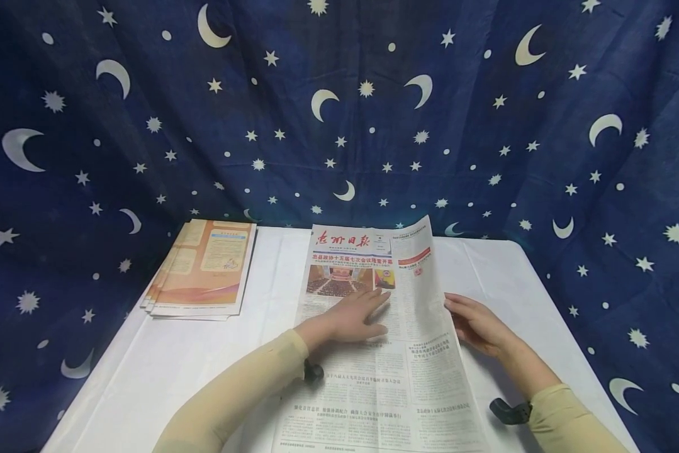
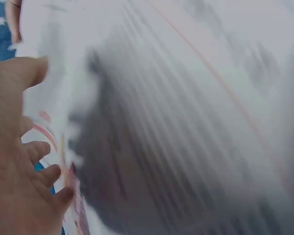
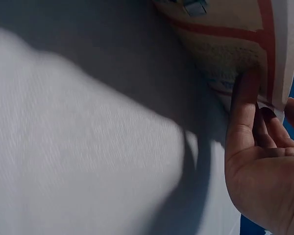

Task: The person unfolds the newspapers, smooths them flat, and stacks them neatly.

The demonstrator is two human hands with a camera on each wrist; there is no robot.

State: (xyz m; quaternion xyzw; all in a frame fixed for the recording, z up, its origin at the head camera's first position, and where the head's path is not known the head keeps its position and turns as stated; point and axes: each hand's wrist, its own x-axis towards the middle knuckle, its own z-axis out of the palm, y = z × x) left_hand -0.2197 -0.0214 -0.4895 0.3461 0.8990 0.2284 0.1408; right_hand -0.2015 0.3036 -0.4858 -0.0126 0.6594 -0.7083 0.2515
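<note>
A newspaper [image 1: 362, 365] with a red title and photos lies lengthwise on the white table, its right side raised. My left hand [image 1: 353, 318] rests on its printed front with the fingers spread; in the left wrist view that hand [image 2: 19, 147] is over the blurred print. At the raised right edge, my right hand [image 1: 481, 324] holds the newspaper by its margin. The right wrist view shows this hand [image 3: 264, 166] with a digit against the coloured underside of the newspaper [image 3: 225, 49]; part of the grip is hidden behind the sheet.
A stack of folded orange-and-white printed papers [image 1: 203, 270] sits at the table's back left. The white table [image 1: 520, 289] reaches back to a dark blue curtain [image 1: 339, 113] with moons and stars. Dark wrist mounts [image 1: 509, 412] are on both wrists.
</note>
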